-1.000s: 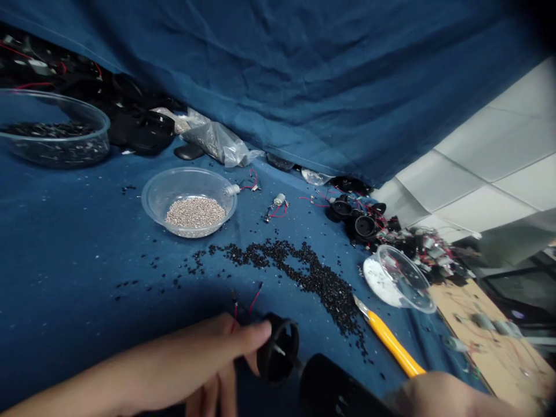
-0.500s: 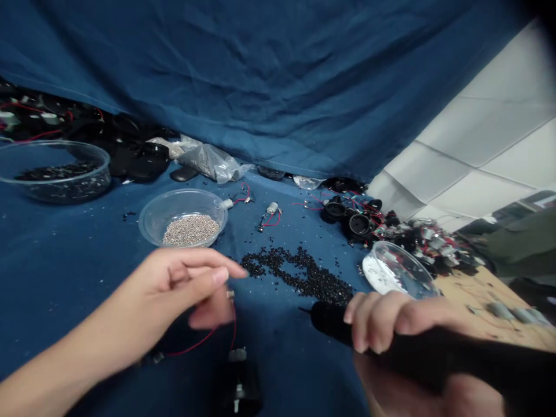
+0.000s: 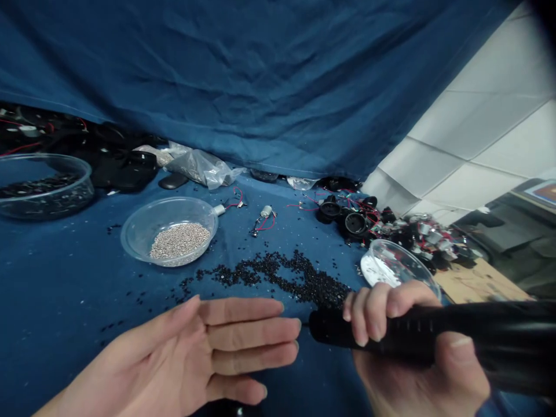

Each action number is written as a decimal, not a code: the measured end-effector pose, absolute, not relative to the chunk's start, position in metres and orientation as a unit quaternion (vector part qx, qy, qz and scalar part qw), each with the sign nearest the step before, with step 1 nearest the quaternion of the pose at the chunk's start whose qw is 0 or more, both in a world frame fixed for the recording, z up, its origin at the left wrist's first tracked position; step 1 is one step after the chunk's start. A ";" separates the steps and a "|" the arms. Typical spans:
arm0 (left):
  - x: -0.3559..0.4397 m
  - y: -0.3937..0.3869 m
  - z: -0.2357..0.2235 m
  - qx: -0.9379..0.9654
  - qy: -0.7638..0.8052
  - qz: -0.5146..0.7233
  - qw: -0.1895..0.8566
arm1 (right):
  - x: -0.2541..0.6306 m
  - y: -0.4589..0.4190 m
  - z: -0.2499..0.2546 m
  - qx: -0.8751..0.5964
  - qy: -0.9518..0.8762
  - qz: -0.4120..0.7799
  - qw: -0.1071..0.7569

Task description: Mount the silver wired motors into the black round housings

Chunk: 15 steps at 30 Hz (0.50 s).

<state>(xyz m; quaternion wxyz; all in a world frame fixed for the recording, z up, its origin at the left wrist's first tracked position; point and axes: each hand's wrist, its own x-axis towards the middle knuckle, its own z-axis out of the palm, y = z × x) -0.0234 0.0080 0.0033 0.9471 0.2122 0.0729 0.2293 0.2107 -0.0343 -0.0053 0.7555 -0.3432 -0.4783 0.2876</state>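
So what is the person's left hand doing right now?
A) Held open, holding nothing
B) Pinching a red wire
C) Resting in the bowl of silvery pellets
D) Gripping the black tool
A. The left hand is open with its fingers extended and nothing in it, while the right hand grips the black tool.

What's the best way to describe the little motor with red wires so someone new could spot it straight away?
On the blue cloth, find the clear plastic bowl of silvery granules. To its right, just above the scattered black pellets, lies a small metal motor. It sits by itself with red wires trailing from it, apart from the heap of round black housings further right.
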 end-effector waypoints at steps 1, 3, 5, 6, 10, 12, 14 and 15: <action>-0.023 0.007 0.004 0.208 0.078 0.232 0.947 | 0.211 -0.034 -0.006 -0.342 -0.479 0.290 0.755; -0.024 0.007 0.004 0.214 0.106 0.234 0.942 | 0.211 -0.034 -0.006 -0.342 -0.479 0.289 0.755; -0.025 0.007 0.000 0.269 0.186 0.253 0.910 | 0.211 -0.034 -0.006 -0.340 -0.480 0.286 0.756; -0.026 0.007 -0.002 0.318 0.241 0.269 0.876 | 0.211 -0.033 -0.006 -0.339 -0.484 0.286 0.754; -0.029 0.013 -0.008 0.556 0.456 0.325 0.614 | 0.215 -0.029 -0.007 -0.346 -0.502 0.291 0.737; -0.030 0.015 -0.009 0.646 0.505 0.318 0.476 | 0.220 -0.028 -0.008 -0.353 -0.500 0.289 0.736; -0.029 0.011 -0.012 0.662 0.500 0.296 0.474 | 0.225 -0.029 -0.008 -0.361 -0.492 0.291 0.737; -0.027 0.008 -0.014 0.625 0.477 0.281 0.550 | 0.228 -0.030 -0.008 -0.367 -0.484 0.293 0.738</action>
